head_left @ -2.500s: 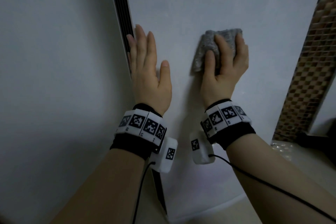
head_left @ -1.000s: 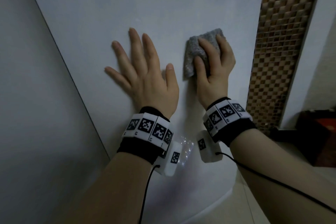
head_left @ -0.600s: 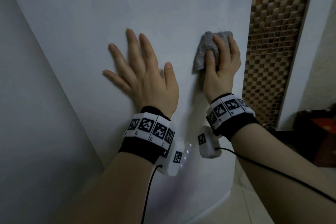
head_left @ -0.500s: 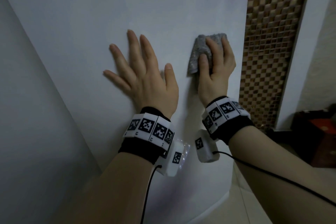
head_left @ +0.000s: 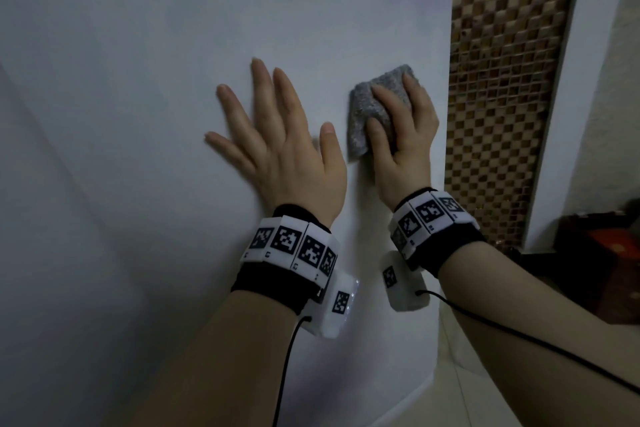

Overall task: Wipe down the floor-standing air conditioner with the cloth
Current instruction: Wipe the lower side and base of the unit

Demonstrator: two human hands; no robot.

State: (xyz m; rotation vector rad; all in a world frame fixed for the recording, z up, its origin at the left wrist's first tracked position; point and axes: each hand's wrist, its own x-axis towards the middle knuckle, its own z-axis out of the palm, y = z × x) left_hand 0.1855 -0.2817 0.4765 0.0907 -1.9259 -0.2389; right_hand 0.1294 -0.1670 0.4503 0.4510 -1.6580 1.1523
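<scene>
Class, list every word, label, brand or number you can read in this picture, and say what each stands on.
No readable text anywhere.
On the left wristband and right wristband: square black-and-white code patterns, not words; tiny marks beneath them too small to read.
On the air conditioner and cloth: no lettering shows.

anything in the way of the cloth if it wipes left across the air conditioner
Yes: the left hand lies flat on the air conditioner just left of the cloth, which the right hand grips against the panel. Nothing visible stands above or below the cloth.
</scene>
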